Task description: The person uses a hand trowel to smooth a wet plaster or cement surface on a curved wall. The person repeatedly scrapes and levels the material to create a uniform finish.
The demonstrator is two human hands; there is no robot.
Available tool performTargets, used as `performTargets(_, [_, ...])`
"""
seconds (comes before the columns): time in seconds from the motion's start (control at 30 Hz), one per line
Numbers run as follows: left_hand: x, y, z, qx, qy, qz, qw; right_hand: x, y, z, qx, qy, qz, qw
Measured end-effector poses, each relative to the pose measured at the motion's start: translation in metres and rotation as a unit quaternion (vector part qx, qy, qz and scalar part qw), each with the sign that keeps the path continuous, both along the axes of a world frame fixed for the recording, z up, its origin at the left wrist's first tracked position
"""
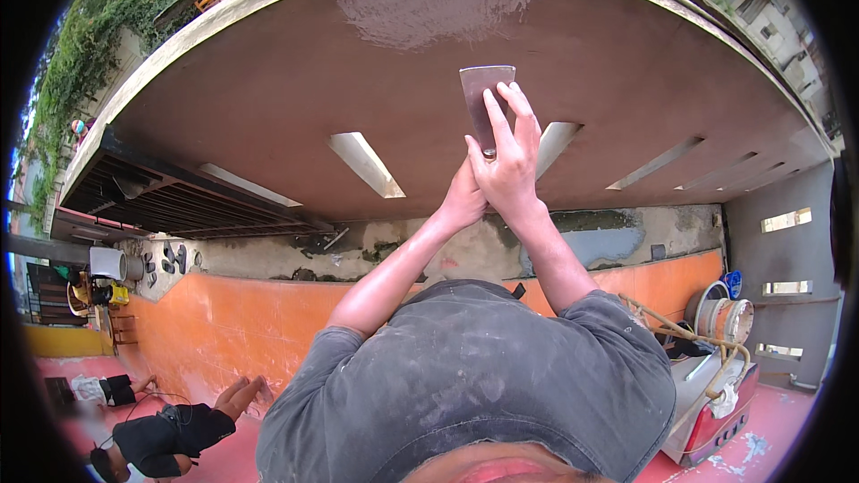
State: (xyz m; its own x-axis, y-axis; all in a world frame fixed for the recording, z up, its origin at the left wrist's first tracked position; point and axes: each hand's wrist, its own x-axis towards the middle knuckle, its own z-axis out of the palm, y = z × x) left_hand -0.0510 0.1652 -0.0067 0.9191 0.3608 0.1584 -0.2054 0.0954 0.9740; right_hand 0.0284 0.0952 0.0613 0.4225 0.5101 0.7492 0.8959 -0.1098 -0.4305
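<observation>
Pressing a scraper (484, 98) against the brown ceiling (626, 54), both hands (501, 174) raised.

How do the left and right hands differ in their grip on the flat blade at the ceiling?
The right hand lies in front, fingers stretched up flat over the flat blade; the left hand sits lower and behind it, mostly hidden, so its grip cannot be made out. The right hand reaches onto the blade itself; the left stays near the blade's base. Both are raised together, pressed side by side, at the brown ceiling.
</observation>
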Motion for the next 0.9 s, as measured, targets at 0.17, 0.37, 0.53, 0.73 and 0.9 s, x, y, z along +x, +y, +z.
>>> performTargets(0.17, [0.036, 0.022, 0.0, 0.093, -0.01, 0.061, 0.994, 0.03, 0.033, 0.001, 0.016, -0.019, -0.029, 0.999])
performTargets(0.37, [0.06, 0.037, -0.014, 0.244, 0.075, 0.145, 0.956, 0.051, 0.054, -0.008, 0.042, 0.004, 0.022, 0.999])
performTargets(0.53, [0.078, 0.042, -0.014, 0.348, 0.037, 0.173, 0.921, 0.062, 0.056, 0.001, 0.069, -0.047, 0.012, 0.996])
performTargets(0.73, [0.081, 0.031, -0.005, 0.328, 0.019, 0.116, 0.937, 0.067, 0.051, 0.022, 0.027, -0.053, -0.019, 0.998])
performTargets(0.9, [0.077, 0.024, 0.004, 0.302, 0.045, 0.103, 0.947, 0.064, 0.048, 0.026, 0.008, -0.054, -0.028, 0.998])
